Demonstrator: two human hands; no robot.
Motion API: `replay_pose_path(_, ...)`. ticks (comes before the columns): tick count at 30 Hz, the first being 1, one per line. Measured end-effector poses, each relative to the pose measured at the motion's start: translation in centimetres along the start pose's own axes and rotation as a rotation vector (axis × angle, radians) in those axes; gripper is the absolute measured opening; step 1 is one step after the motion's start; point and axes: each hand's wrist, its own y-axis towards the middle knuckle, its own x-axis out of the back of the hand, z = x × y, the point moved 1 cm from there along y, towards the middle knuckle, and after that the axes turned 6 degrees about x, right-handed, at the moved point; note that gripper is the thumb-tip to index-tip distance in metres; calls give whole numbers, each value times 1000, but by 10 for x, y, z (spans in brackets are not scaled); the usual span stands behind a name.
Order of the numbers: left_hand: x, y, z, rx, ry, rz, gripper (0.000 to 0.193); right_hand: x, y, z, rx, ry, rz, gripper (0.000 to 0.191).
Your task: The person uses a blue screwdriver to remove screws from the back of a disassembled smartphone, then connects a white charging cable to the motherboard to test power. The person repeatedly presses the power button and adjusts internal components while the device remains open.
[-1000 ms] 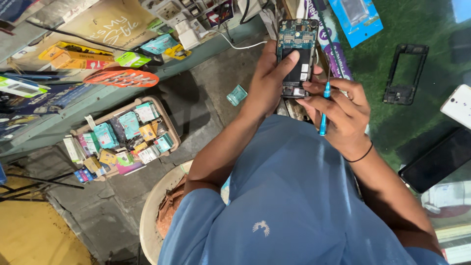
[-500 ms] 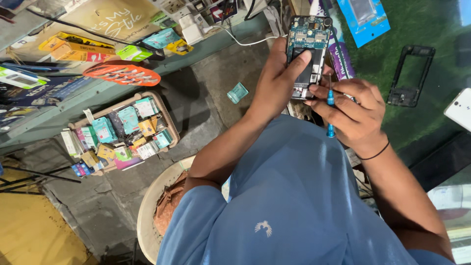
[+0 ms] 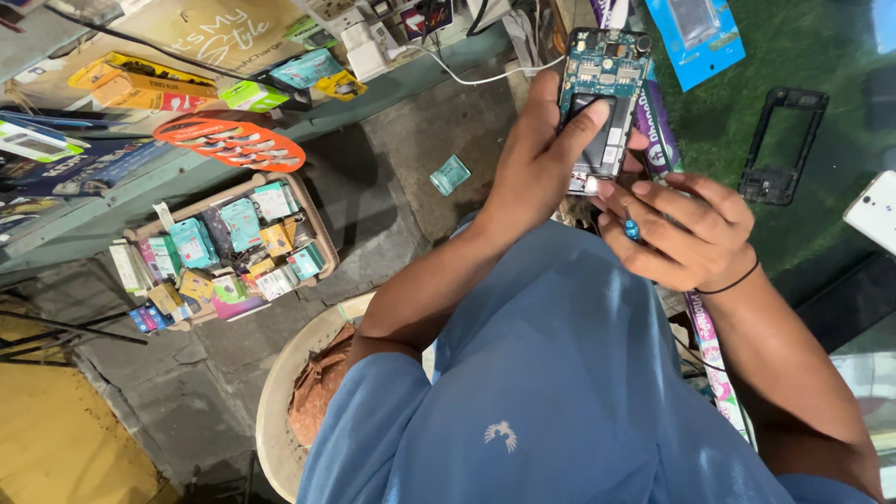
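Observation:
My left hand (image 3: 537, 168) holds an opened phone (image 3: 597, 93) with its blue circuit board bare, thumb pressed on the dark middle of the board. Just below and right of it, my right hand (image 3: 686, 229) is closed around a small blue-handled screwdriver (image 3: 632, 229), with the fingers touching the phone's lower edge. Both forearms reach up from my blue shirt (image 3: 560, 392). A black phone frame (image 3: 782, 145) lies apart on the green mat (image 3: 821, 56) to the right.
A blue packet (image 3: 695, 33) lies on the mat at the top. A white phone (image 3: 875, 210) sits at the right edge. Left, a wooden tray (image 3: 308, 219) of small packets rests on the stone floor below a shelf of boxes. A small teal packet (image 3: 450, 175) lies on the floor.
Both hands and the phone have shifted slightly right and up in view. My right hand has curled tighter over the screwdriver, so less of its blue handle shows.

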Motion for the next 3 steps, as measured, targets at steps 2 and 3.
replay_pose_path(2, -2, -2, -2, 7, 28, -14, 27, 0, 1, -1, 2, 13, 1, 15)
replay_pose_path(3, -2, -2, -3, -16, 47, -10, 27, 0, 1, -1, 1, 20, 1, 15)
